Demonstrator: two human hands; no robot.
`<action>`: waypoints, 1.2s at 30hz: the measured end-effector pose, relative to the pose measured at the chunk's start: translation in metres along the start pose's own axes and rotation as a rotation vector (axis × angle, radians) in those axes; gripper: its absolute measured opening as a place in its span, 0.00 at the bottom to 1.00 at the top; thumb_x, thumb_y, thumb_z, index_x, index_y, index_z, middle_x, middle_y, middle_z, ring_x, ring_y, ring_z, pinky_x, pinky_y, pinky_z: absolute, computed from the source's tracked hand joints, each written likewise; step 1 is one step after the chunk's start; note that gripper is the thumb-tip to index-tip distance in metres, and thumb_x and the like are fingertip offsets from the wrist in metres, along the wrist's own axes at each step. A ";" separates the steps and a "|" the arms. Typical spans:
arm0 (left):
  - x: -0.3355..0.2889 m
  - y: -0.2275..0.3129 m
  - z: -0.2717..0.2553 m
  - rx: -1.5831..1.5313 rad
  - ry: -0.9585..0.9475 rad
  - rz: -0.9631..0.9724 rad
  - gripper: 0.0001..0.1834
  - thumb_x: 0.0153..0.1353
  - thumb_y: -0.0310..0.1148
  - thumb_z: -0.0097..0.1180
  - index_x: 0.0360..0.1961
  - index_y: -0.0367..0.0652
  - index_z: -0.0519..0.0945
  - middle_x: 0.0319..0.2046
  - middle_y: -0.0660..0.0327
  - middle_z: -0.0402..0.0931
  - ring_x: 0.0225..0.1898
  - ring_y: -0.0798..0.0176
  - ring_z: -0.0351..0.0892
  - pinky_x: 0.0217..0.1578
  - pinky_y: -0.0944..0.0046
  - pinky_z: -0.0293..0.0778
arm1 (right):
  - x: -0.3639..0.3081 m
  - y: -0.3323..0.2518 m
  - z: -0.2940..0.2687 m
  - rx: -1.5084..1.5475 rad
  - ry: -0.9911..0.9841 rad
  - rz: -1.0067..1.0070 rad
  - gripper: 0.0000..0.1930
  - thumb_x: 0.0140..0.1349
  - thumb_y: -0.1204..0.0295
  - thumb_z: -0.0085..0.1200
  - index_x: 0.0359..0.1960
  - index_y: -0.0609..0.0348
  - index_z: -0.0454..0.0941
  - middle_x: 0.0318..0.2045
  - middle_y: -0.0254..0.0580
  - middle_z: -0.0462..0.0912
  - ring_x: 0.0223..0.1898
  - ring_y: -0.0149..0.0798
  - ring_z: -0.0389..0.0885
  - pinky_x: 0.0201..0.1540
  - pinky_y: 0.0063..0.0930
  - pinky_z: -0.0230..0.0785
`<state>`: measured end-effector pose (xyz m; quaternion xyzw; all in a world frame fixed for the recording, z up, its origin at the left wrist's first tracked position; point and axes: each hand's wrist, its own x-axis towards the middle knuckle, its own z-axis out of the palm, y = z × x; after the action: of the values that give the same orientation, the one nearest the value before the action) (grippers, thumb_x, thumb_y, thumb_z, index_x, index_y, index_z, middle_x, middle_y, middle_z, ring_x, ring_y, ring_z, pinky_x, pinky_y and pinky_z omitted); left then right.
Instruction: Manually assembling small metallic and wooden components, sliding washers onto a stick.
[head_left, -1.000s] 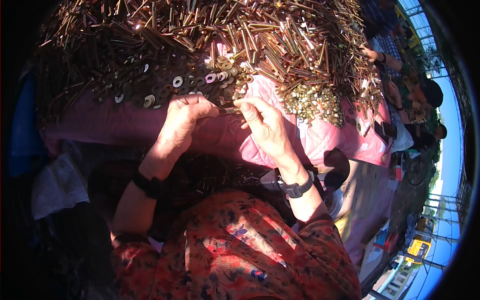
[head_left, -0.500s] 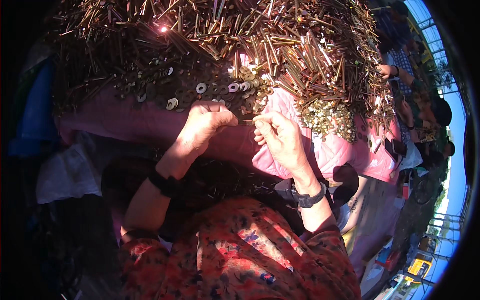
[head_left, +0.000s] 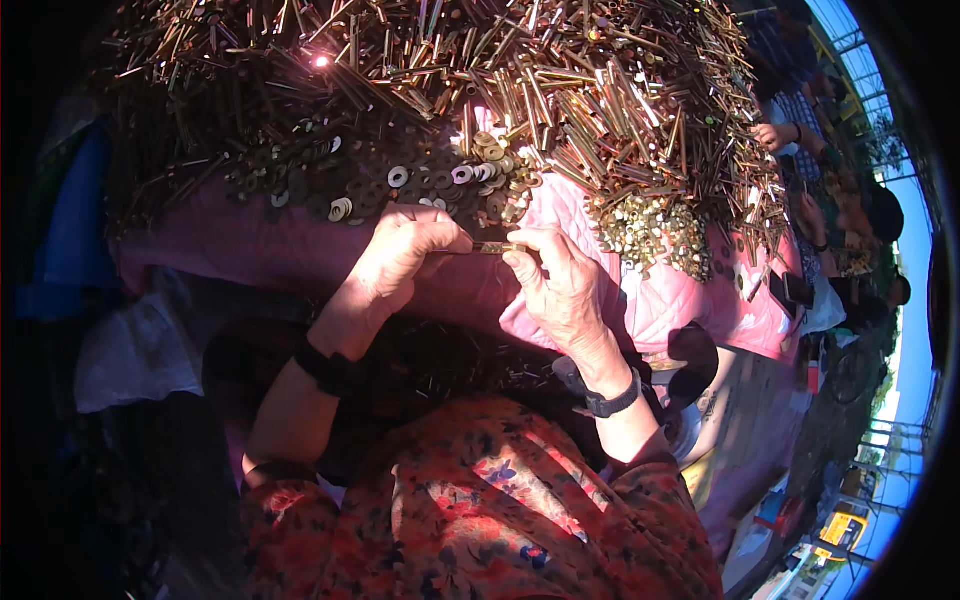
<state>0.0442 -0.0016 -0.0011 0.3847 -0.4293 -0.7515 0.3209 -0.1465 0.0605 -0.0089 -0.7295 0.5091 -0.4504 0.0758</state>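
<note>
My left hand [head_left: 398, 255] is closed, pinching one end of a thin bolt-like metal rod [head_left: 490, 247] held level over the near edge of the cloth. At its other end, my right hand [head_left: 563, 288] grips it between thumb and bent fingers. Both fists hide the rod's ends, so I cannot tell whether a nut is on it. Just beyond my hands lie loose flat washers [head_left: 398, 177], some stacked, others spread out. A heap of small nuts [head_left: 652, 232] sits right of my right hand.
A large pile of coppery metal rods [head_left: 600, 110] covers the far side, on a pink cloth [head_left: 240, 235]. A dark phone-like object [head_left: 792, 290] lies at the right edge. Another person's hand [head_left: 772, 137] reaches in from the right. A whitish bag [head_left: 135, 350] is at left.
My right hand has turned slightly, its fingers now wrapped nearer the rod's end, and more of the rod shows between my hands. My left hand has barely moved.
</note>
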 end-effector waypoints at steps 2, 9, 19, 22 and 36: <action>0.004 -0.005 -0.006 0.021 -0.020 -0.022 0.05 0.47 0.29 0.56 0.22 0.39 0.80 0.17 0.67 0.72 0.18 0.76 0.63 0.21 0.74 0.56 | -0.002 0.000 -0.006 0.047 -0.090 0.113 0.14 0.62 0.62 0.55 0.37 0.62 0.73 0.24 0.40 0.77 0.21 0.31 0.76 0.22 0.28 0.69; 0.000 -0.002 -0.011 0.042 0.001 -0.086 0.06 0.47 0.30 0.56 0.22 0.38 0.80 0.17 0.66 0.73 0.18 0.75 0.62 0.21 0.73 0.56 | 0.001 -0.005 -0.005 0.107 -0.179 0.101 0.12 0.61 0.66 0.57 0.35 0.63 0.73 0.26 0.41 0.77 0.25 0.38 0.78 0.28 0.31 0.70; 0.000 -0.008 -0.010 0.010 -0.014 -0.069 0.06 0.46 0.28 0.55 0.22 0.37 0.81 0.16 0.67 0.71 0.17 0.75 0.60 0.19 0.73 0.54 | 0.003 -0.007 -0.007 0.187 -0.290 0.331 0.15 0.62 0.59 0.54 0.33 0.61 0.74 0.23 0.41 0.76 0.25 0.35 0.77 0.29 0.27 0.69; 0.000 -0.009 -0.011 -0.003 0.010 -0.102 0.06 0.46 0.29 0.55 0.22 0.37 0.81 0.15 0.67 0.70 0.17 0.75 0.60 0.19 0.72 0.54 | 0.001 -0.009 -0.009 -0.026 -0.207 -0.007 0.16 0.63 0.59 0.54 0.34 0.62 0.73 0.23 0.39 0.76 0.26 0.34 0.77 0.29 0.26 0.69; 0.010 0.031 -0.021 0.931 0.238 0.268 0.12 0.49 0.29 0.61 0.35 0.33 0.81 0.33 0.52 0.79 0.39 0.54 0.79 0.40 0.61 0.73 | 0.021 0.043 -0.002 -0.196 -0.156 0.316 0.14 0.60 0.63 0.55 0.30 0.65 0.78 0.23 0.48 0.79 0.24 0.46 0.78 0.29 0.33 0.69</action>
<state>0.0614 -0.0310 0.0165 0.5117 -0.7253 -0.3832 0.2554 -0.1749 0.0241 -0.0199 -0.6772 0.6511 -0.3233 0.1134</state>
